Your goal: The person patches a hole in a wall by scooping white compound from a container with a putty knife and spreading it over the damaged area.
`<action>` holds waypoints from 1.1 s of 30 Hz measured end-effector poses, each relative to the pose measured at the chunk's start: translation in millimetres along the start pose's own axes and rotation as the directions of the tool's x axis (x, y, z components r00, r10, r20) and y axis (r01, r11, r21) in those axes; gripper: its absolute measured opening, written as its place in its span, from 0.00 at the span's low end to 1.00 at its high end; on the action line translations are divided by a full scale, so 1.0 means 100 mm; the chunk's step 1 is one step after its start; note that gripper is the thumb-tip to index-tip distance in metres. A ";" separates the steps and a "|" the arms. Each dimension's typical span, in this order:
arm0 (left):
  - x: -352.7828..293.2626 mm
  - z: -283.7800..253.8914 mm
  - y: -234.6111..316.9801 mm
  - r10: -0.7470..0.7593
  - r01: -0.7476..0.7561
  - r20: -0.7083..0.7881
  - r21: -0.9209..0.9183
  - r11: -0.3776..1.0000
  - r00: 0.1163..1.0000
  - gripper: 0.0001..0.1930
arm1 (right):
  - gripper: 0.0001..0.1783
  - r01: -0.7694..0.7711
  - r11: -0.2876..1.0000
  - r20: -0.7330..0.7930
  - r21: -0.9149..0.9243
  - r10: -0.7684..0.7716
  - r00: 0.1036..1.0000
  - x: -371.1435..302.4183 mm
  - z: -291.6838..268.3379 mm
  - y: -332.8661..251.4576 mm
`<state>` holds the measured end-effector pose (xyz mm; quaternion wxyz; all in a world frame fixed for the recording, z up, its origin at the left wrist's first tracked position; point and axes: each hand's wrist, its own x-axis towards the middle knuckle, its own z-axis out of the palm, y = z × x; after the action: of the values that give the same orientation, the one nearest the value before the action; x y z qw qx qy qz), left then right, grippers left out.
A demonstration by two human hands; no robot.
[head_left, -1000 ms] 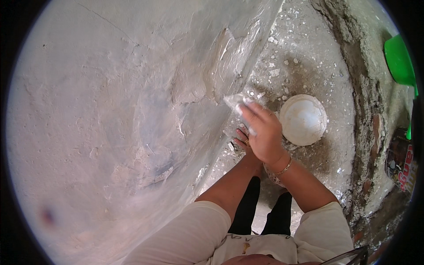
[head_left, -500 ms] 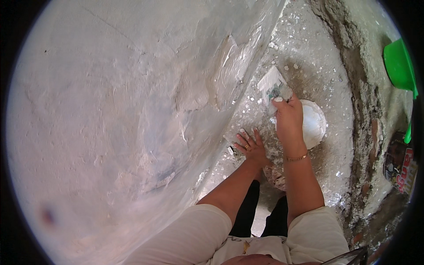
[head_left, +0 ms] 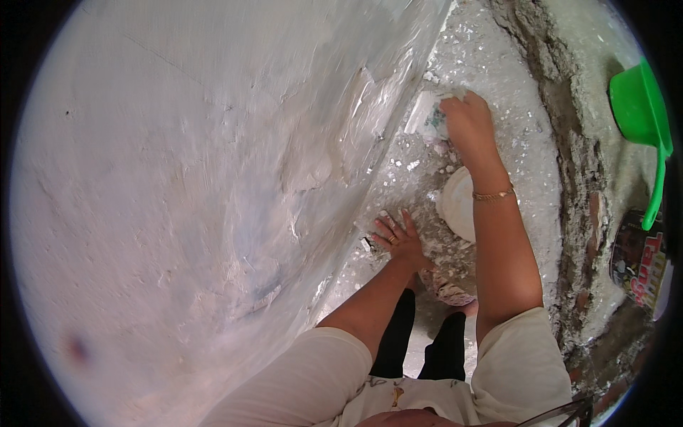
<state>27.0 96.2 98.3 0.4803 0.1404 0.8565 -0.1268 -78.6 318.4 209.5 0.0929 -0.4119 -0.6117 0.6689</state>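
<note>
**Two hands at the foot of a plastered wall**

Two hands are counted, with one scraper blade, one white bowl, one green scoop and one printed packet. The right hand [head_left: 468, 122] is stretched forward with the arm nearly straight, a thin bracelet [head_left: 494, 194] worn at the wrist; its grip is closed around a flat, pale scraper blade [head_left: 425, 116], which is held where the wall meets the floor (the handle is hidden inside the fist). The left hand [head_left: 398, 238] is pressed palm-down on the floor just beside the wall's base, fingers spread and nothing held, a ring seen on one finger. The white bowl [head_left: 455, 203] is set on the floor between the two hands, partly covered by the right forearm.

The wall [head_left: 178, 185] is rough, whitish and patchy, with flaking areas near its lower edge. The floor [head_left: 526, 85] is littered with white flakes and dust. A crumbling dark ridge [head_left: 576, 164] runs along the right, and beyond it the green scoop [head_left: 640, 114] and the printed packet [head_left: 637, 263] are seen.
</note>
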 end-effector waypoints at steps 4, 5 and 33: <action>0.00 -0.01 0.02 -0.013 0.012 0.020 0.009 1.000 1.000 0.83 | 0.21 0.115 0.882 -0.111 -0.457 -0.185 0.976 0.16 0.26 -0.13; -0.01 -0.01 0.01 -0.024 0.023 0.011 0.011 1.000 1.000 0.83 | 0.21 0.115 0.881 -0.111 -0.459 -0.186 0.976 0.15 0.31 -0.19; -0.05 0.01 0.05 -0.019 0.020 -0.033 0.052 0.998 0.999 0.83 | 0.17 0.151 0.921 0.131 -0.358 -0.110 0.985 0.39 0.26 -0.02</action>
<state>31.6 100.1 101.5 0.4610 0.1465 0.8620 -0.1513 -122.0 324.4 192.1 0.0254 -0.3435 -0.7561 0.5565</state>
